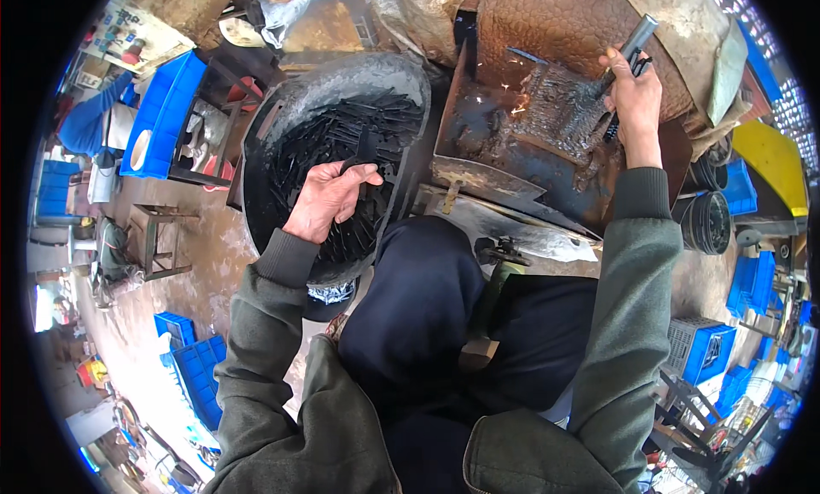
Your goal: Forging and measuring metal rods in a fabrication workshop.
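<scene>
My left hand (333, 199) is over a black tub (295, 97) at the left, thumb and fingers pinched on a dark flat strip (366, 144). Many similar dark strips (333, 131) lie heaped in the tub below it. At the upper right, my right hand (636, 101) is closed around a grey metal bar (639, 34) that slants up to the right. A black piece shows beside the bar at my fingers; its kind is unclear. Left of that hand lies a rough, dirt-caked block (564, 109), with small orange sparks (519, 101) at its left edge.
The block sits in a rusty metal tray (478, 165) before my knees. Behind it hangs a brown, crinkled sheet (547, 24). A blue crate (162, 109) and a wooden stool (158, 238) stand left. Black buckets (707, 225) are right. Another person in blue (85, 122) is far left.
</scene>
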`<state>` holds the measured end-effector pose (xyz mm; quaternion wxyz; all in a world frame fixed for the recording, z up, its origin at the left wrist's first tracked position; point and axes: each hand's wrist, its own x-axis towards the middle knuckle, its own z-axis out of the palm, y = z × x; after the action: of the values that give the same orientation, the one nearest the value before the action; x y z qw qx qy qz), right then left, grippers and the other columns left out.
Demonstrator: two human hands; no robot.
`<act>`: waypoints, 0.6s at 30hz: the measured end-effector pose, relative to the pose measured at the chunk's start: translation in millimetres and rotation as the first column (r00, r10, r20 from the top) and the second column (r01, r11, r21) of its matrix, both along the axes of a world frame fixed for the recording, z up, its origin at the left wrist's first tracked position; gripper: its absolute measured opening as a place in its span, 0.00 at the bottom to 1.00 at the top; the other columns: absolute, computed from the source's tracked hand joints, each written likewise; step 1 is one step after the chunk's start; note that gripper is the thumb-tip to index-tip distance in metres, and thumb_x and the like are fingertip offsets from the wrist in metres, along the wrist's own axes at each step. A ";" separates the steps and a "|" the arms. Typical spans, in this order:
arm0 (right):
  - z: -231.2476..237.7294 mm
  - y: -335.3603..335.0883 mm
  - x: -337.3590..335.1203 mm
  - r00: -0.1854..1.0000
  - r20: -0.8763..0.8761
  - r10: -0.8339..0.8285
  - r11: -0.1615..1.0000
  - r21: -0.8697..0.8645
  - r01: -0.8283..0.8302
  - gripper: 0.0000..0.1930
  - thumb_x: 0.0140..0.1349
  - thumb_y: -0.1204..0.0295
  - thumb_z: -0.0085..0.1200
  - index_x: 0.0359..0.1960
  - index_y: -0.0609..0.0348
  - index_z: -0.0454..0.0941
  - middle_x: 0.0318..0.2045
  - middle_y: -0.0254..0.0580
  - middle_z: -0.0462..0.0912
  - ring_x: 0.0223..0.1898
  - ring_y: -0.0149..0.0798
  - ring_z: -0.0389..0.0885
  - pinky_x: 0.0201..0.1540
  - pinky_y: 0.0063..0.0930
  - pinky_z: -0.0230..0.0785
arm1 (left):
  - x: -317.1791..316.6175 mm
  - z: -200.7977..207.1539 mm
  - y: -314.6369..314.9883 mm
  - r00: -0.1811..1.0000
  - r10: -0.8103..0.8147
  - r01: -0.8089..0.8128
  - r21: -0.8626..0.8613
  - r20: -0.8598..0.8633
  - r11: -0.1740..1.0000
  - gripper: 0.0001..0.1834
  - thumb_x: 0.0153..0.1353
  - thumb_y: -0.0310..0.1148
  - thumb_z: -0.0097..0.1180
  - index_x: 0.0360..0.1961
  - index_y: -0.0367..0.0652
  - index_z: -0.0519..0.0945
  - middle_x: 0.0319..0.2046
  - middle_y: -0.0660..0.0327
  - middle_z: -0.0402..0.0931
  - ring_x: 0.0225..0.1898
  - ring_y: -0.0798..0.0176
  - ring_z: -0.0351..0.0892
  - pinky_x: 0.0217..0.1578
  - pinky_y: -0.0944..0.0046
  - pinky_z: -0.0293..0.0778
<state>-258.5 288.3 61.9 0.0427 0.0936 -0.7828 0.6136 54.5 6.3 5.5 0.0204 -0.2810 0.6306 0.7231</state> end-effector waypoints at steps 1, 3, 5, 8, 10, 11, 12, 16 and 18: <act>-0.4 0.7 -0.5 1.000 -0.001 -0.003 1.000 0.005 0.003 0.15 0.66 0.65 0.60 0.50 0.59 0.75 0.37 0.41 0.86 0.16 0.21 0.63 0.16 0.20 0.59 | -3.6 3.6 2.8 1.000 -0.005 0.005 0.021 -0.013 1.000 0.10 0.66 0.35 0.59 0.35 0.39 0.83 0.13 0.77 0.59 0.12 0.79 0.52 0.14 0.73 0.48; -2.2 2.1 -1.9 1.000 -0.004 -0.013 1.000 0.003 0.013 0.15 0.66 0.66 0.60 0.49 0.58 0.75 0.37 0.41 0.86 0.16 0.21 0.63 0.16 0.20 0.59 | -12.1 8.0 8.1 0.999 -0.024 0.025 0.036 -0.024 0.999 0.11 0.67 0.36 0.58 0.35 0.38 0.82 0.14 0.76 0.59 0.12 0.79 0.52 0.14 0.73 0.48; -2.5 2.0 -2.7 1.000 0.000 -0.020 1.000 -0.004 0.020 0.14 0.66 0.66 0.60 0.49 0.58 0.75 0.36 0.39 0.86 0.16 0.21 0.63 0.16 0.19 0.58 | -21.1 13.0 13.7 0.998 -0.047 0.049 0.063 -0.037 0.997 0.13 0.68 0.37 0.57 0.36 0.36 0.81 0.15 0.74 0.59 0.13 0.78 0.53 0.15 0.72 0.49; -0.2 -1.6 -1.6 0.999 -0.017 -0.041 0.999 0.010 0.041 0.12 0.65 0.67 0.60 0.46 0.57 0.76 0.34 0.37 0.86 0.16 0.21 0.63 0.16 0.19 0.57 | -45.8 25.1 27.4 0.989 -0.065 0.075 0.080 -0.131 0.994 0.14 0.69 0.39 0.55 0.36 0.38 0.81 0.15 0.76 0.57 0.15 0.79 0.52 0.16 0.73 0.47; -2.9 -3.0 -5.3 0.999 -0.034 -0.041 0.999 0.013 0.041 0.11 0.65 0.67 0.60 0.45 0.57 0.75 0.33 0.37 0.86 0.15 0.21 0.64 0.15 0.19 0.57 | -65.3 34.6 39.1 0.980 -0.076 0.097 0.105 -0.182 0.990 0.14 0.69 0.40 0.54 0.35 0.39 0.81 0.15 0.77 0.55 0.16 0.80 0.51 0.17 0.73 0.46; -5.9 -4.6 -6.9 0.999 -0.047 -0.019 1.000 -0.007 0.018 0.11 0.65 0.67 0.60 0.44 0.58 0.75 0.32 0.37 0.86 0.15 0.22 0.64 0.14 0.20 0.57 | -75.1 40.3 45.2 0.961 -0.103 0.119 0.046 -0.256 0.992 0.15 0.70 0.41 0.53 0.36 0.39 0.81 0.16 0.77 0.55 0.16 0.80 0.51 0.18 0.73 0.47; -7.8 -3.6 -7.5 0.998 -0.051 -0.033 0.999 0.013 0.033 0.11 0.65 0.67 0.60 0.44 0.58 0.75 0.32 0.37 0.86 0.15 0.22 0.64 0.14 0.20 0.57 | -86.3 45.2 52.3 0.934 -0.133 0.137 -0.012 -0.331 0.991 0.15 0.70 0.42 0.52 0.37 0.40 0.81 0.17 0.76 0.55 0.17 0.80 0.52 0.19 0.74 0.48; -13.5 0.0 -15.2 0.988 -0.148 0.042 0.997 -0.054 -0.050 0.10 0.66 0.68 0.60 0.42 0.58 0.76 0.31 0.37 0.85 0.13 0.23 0.65 0.14 0.21 0.58 | -132.5 74.8 91.5 0.877 -0.219 0.197 -0.097 -0.429 0.976 0.13 0.70 0.40 0.52 0.37 0.41 0.80 0.18 0.75 0.57 0.18 0.80 0.52 0.19 0.74 0.49; -19.7 4.2 -20.9 0.962 -0.274 0.014 0.999 0.041 -0.003 0.09 0.66 0.68 0.59 0.41 0.59 0.76 0.29 0.36 0.85 0.13 0.24 0.67 0.14 0.21 0.60 | -155.1 81.2 112.5 0.861 -0.228 0.212 -0.087 -0.454 0.973 0.13 0.70 0.40 0.52 0.37 0.42 0.80 0.18 0.75 0.58 0.18 0.80 0.53 0.19 0.74 0.50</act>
<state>-279.4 292.5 42.2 0.1462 0.1819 -0.7811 0.5791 -100.6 118.8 86.8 -0.0525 -0.0278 0.6574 0.7512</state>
